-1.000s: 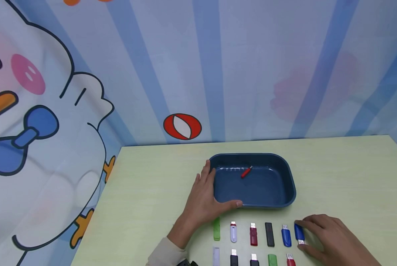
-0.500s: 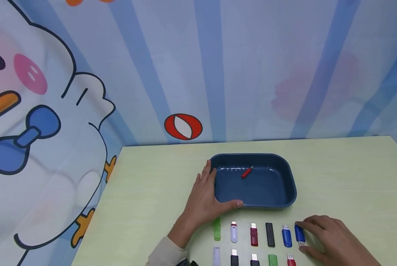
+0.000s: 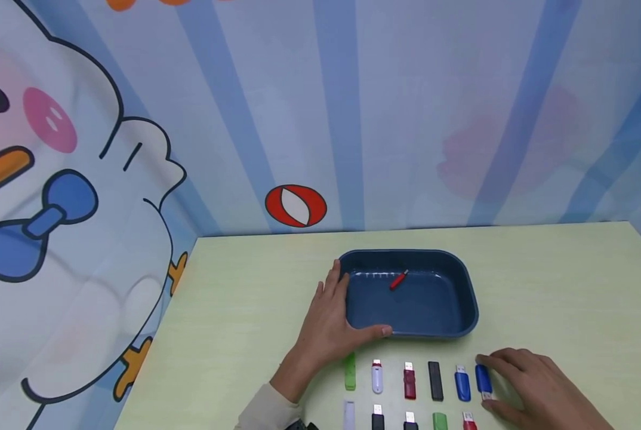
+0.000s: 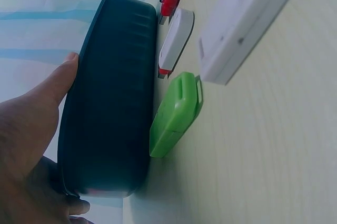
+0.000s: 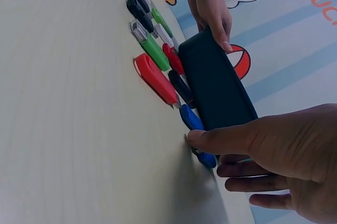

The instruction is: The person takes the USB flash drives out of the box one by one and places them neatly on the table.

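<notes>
My left hand holds the corner of a dark blue tray, thumb on the near rim and fingers along the left side. Inside the tray lies a small red stick with a metal tip. My right hand is at the right end of the back row, pinching a blue USB stick lengthwise between thumb and forefinger, its metal plug towards me. In the right wrist view the thumb covers part of this USB stick. Just left of it lies another blue USB stick.
Farther left in that row lie black, dark red, white and green USB sticks. A nearer row, cut off by the frame's bottom edge, includes a green one and a red one. A printed cloth wall stands behind the table.
</notes>
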Tool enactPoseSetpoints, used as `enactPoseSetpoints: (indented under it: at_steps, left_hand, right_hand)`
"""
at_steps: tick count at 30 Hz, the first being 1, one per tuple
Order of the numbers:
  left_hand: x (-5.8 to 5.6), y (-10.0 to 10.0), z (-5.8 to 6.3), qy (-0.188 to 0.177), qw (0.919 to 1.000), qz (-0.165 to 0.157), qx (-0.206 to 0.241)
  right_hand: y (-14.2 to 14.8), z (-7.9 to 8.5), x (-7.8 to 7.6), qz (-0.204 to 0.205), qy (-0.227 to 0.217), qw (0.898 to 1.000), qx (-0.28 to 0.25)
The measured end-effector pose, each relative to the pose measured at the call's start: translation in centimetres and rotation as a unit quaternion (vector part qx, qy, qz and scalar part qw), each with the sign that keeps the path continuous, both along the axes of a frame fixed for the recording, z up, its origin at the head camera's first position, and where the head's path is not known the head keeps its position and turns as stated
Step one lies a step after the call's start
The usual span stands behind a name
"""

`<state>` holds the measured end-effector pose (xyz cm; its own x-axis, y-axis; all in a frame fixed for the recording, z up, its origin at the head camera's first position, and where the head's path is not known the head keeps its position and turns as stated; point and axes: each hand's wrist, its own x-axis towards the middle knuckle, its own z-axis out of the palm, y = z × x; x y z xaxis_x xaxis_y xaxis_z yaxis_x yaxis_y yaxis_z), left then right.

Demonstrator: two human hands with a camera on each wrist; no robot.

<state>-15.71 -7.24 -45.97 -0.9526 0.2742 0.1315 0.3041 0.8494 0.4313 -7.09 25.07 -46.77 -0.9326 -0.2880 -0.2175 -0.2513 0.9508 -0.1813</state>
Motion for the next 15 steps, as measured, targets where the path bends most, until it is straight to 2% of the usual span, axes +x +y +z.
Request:
enactPoseSetpoints:
  at_steps: [8, 15]
  left_hand:
    - [0.0, -0.1, 0.1, 0.000, 1.0000, 0.001, 0.001]
    - [-0.1, -0.1, 0.0, 0.002, 1.0000, -0.005, 0.003]
  right_hand:
    - [-0.3, 1.0, 0.2, -0.003, 0.033, 0.999, 0.008]
    - [-0.5, 2.9, -0.1, -0.005, 0.078, 0.997, -0.005]
